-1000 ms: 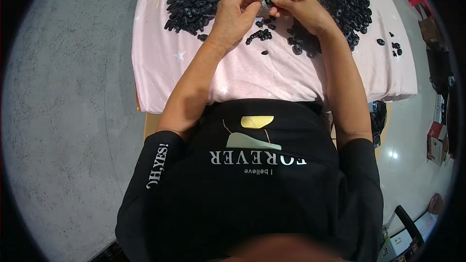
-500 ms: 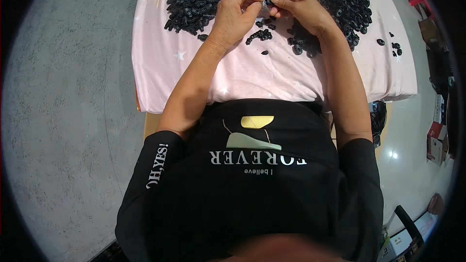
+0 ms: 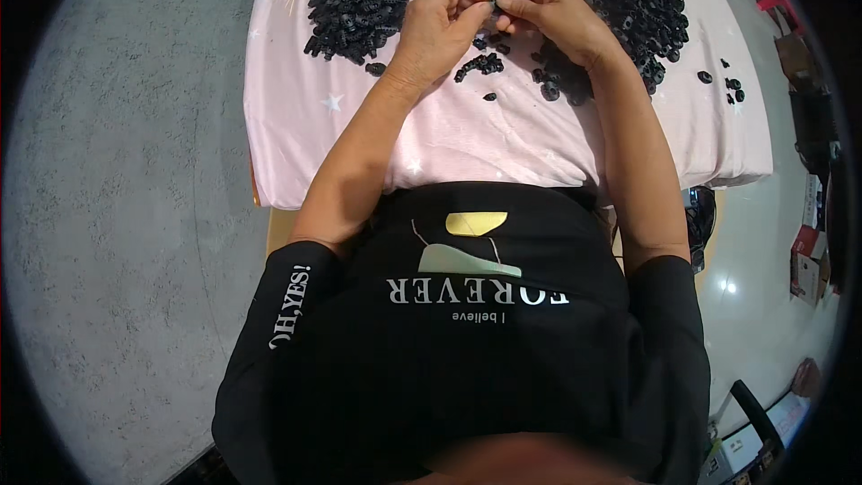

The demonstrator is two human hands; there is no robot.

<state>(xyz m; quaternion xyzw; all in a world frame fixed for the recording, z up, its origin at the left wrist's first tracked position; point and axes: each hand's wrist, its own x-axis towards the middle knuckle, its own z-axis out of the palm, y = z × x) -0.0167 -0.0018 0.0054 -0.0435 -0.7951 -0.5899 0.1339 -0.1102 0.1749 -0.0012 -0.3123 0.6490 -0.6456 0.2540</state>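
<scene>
The left hand (image 3: 446, 22) and right hand (image 3: 555, 13) pinched a black bit (image 3: 493, 3), seemingly unfinished; left pile (image 3: 357, 7) and right pile (image 3: 639, 4) looked big.

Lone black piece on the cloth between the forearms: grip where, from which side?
I'd pinch the lone black piece by its front and back edges, coming from above and the near side. It looks wider left to right, lies on the pink cloth, and the black cluster sits just beyond it.
</scene>
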